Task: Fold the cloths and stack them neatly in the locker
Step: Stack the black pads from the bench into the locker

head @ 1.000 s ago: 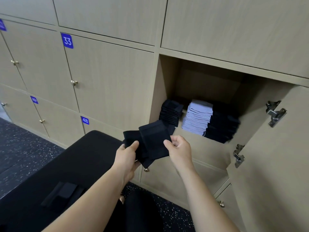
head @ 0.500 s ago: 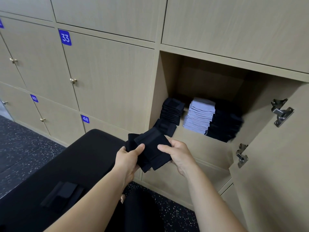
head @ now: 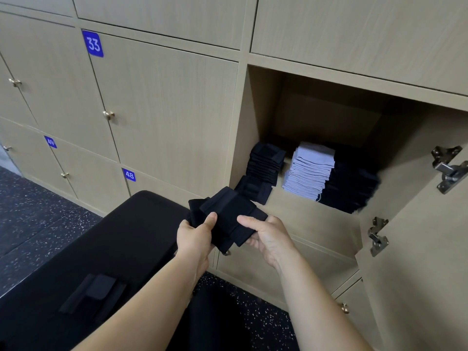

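While both hands hold a cloth (head: 228, 216) in the air before the open locker (head: 263, 110), the left hand (head: 195, 239) pinches its left side, thumb on top, and the right hand (head: 269, 236) grips its right edge, fingers (head: 254, 240) curled beneath. The cloth is black and partly folded, above the table's (head: 121, 236) far end. Inside the locker stand a black stack (head: 266, 160), a pale stack (head: 309, 171) and a dark stack (head: 350, 186); a loose piece (head: 253, 190) lies front left. Spare cloths (head: 93, 292) lie on the table
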{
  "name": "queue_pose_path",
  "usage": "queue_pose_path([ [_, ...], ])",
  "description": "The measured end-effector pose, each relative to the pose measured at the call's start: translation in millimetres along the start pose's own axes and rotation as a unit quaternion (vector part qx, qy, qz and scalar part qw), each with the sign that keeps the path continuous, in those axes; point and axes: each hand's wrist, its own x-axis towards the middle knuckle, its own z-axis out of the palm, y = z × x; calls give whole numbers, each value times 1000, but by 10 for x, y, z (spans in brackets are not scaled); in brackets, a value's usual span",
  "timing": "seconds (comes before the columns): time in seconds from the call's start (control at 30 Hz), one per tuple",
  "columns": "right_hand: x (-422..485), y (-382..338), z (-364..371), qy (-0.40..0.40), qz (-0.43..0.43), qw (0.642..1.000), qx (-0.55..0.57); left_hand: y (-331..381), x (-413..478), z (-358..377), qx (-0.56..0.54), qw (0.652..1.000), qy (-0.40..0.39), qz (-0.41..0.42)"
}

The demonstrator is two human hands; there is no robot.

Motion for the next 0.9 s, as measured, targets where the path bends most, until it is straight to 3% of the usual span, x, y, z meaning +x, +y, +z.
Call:
queue_pose_path([
  [0.27, 322, 25, -130, 120, -37, 991, 35, -45, 176, -14, 34, 999, -20, -7],
  [0.47, 890, -123, -497, 218, -19, 976, 14, -101, 459, -34, 46, 999, -11, -15],
  [0.9, 2026, -200, -592, 236, 27, 971, -20, -294, 898, -12, 46, 998, -20, -39],
])
